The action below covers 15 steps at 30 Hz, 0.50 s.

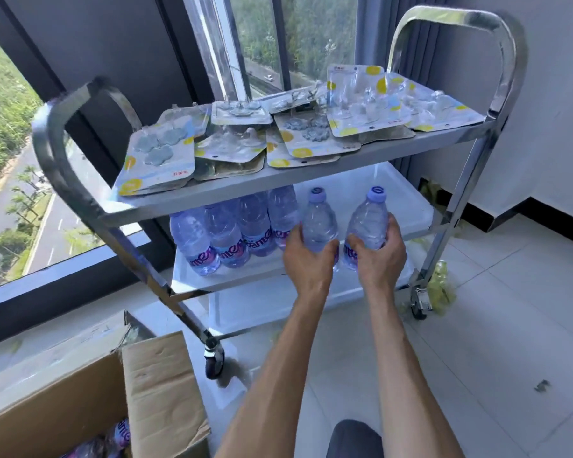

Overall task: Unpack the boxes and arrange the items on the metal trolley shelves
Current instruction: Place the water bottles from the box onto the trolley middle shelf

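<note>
A metal trolley (311, 168) stands by the window. My left hand (306, 259) grips one clear water bottle (319, 219) with a pale purple cap. My right hand (379, 256) grips a second water bottle (369, 223) beside it. Both bottles stand upright at the front of the middle shelf (245, 277). To their left on that shelf stands a row of several water bottles (232, 233) with purple labels. Several blister packs (159, 157) lie across the top shelf. At the bottom left is an open cardboard box (159, 385) with more bottles (119, 438) showing inside.
The trolley's looped handles (57, 133) rise at both ends, and its castor wheels (214, 361) sit on the pale tiled floor. A white lower shelf (272, 305) lies under the middle one. Yellow-green scraps (442, 285) lie by the right wheel. A large window is behind.
</note>
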### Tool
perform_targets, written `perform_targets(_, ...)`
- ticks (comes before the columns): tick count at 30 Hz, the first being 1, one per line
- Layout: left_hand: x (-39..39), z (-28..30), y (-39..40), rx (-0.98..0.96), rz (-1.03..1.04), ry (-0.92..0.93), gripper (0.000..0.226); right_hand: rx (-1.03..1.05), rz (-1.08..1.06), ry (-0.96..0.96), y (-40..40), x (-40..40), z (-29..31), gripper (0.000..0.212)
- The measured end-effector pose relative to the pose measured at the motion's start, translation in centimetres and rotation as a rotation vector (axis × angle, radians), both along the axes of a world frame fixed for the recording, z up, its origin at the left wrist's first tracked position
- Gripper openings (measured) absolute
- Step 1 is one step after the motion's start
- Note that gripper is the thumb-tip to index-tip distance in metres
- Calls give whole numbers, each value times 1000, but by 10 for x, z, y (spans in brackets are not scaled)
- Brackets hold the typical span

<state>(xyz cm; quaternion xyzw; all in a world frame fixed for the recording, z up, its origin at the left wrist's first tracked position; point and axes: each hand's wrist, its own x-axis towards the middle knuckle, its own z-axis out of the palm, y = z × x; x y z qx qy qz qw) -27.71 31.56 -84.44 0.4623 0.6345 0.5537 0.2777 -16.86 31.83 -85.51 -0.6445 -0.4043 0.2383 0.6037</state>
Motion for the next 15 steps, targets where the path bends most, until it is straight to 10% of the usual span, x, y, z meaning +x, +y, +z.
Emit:
perform_targets(8,54,-21,123,121,108,73,27,44,-41,10,67,31,-7,67)
perform_targets(15,36,-47,164,119,173,101,63,46,211,-46,109,32,-8,58)
